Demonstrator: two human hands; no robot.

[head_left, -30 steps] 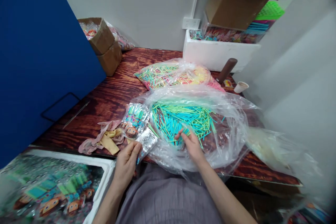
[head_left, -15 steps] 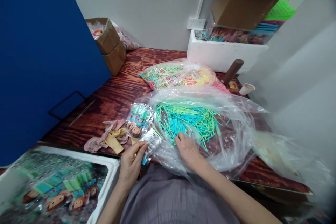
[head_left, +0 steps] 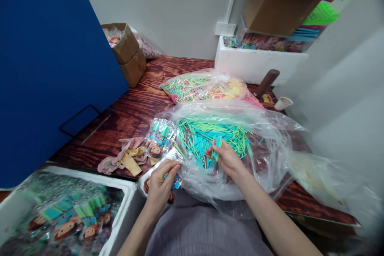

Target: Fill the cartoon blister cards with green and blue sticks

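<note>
My left hand [head_left: 161, 181] is closed on a small clear packet [head_left: 177, 183] with a printed cartoon figure, partly hidden behind my fingers. My right hand [head_left: 230, 161] pinches a short bundle of green and blue sticks [head_left: 217, 148] over the large clear plastic bag [head_left: 271, 156]. Inside that wide-mouthed bag lies a heap of loose thin green and blue sticks [head_left: 195, 138]. Left of the bag, several packets [head_left: 160, 138] with cartoon heads and stick bundles lie in a pile, close beyond my left hand.
A white foam box [head_left: 126, 186] with filled packets stands at the lower left. Pink and yellow gloves or rags [head_left: 130, 162] lie on the table. Behind is a bag of multicoloured sticks [head_left: 192, 86]; a paper cup [head_left: 283, 103] and brown cylinder [head_left: 267, 83] stand right.
My right hand has risen from the stick heap and turned, now bringing up a bundle of sticks. My left hand has shifted slightly right with the packet.
</note>
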